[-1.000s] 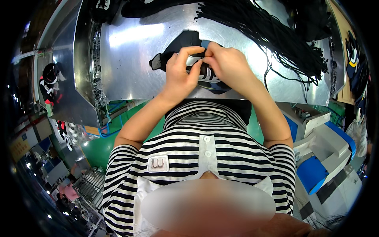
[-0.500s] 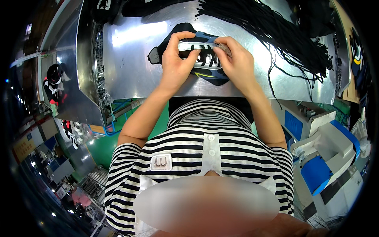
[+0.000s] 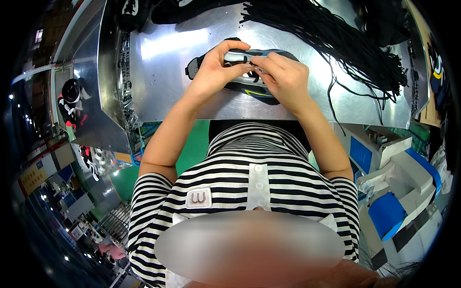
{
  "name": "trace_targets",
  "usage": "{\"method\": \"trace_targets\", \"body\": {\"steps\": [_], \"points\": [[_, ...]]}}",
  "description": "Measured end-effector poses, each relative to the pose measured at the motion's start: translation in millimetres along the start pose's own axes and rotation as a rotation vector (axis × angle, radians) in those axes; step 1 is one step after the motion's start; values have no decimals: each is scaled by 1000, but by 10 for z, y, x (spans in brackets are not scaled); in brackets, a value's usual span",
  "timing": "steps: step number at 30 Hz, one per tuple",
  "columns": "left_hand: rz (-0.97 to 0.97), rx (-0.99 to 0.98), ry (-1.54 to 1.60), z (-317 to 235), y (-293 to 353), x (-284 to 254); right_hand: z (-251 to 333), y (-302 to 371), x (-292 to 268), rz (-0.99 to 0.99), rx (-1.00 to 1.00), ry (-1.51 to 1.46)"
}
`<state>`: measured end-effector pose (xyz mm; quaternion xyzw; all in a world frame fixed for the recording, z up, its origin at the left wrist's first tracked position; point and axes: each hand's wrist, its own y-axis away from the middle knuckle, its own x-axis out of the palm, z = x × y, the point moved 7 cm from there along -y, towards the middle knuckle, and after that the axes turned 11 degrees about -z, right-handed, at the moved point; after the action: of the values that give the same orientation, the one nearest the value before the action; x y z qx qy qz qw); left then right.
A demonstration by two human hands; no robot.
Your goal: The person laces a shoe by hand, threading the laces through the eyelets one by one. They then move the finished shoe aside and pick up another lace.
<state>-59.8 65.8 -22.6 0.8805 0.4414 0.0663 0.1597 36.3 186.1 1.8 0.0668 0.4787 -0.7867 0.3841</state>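
Observation:
A black and blue shoe upper lies sideways on the metal table, with silver trim, a yellow-green stripe and black lace across its middle. Its grey-tipped end points left. My left hand grips the upper from the left, forefinger arched over its far side and thumb at the lacing. From the right, my right hand is closed in a pinch over the lacing, its fingertips close to the left thumb. Something small and pale shows between the right fingers; what it is cannot be made out. Both hands hide much of the lacing.
A thick bundle of black laces lies along the table's right side, loose ends trailing toward me. Dark shoe parts sit at the far edge. The metal table has a raised left side. A white and blue machine stands at the right.
My right hand has moved left and turned, its fingertips now meeting near the left thumb. The left thumb has shifted right along the lacing.

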Motion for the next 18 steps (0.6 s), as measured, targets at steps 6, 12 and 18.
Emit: {"method": "trace_targets", "body": {"steps": [6,12,18], "points": [[26,-3,-1,64,18,51,-55,2,35,-43,-76,9],[-71,-10,-90,54,-37,7,142,74,-109,23,-12,-263],[-101,31,-92,62,-194,47,370,257,-172,1,-18,-335]]}}
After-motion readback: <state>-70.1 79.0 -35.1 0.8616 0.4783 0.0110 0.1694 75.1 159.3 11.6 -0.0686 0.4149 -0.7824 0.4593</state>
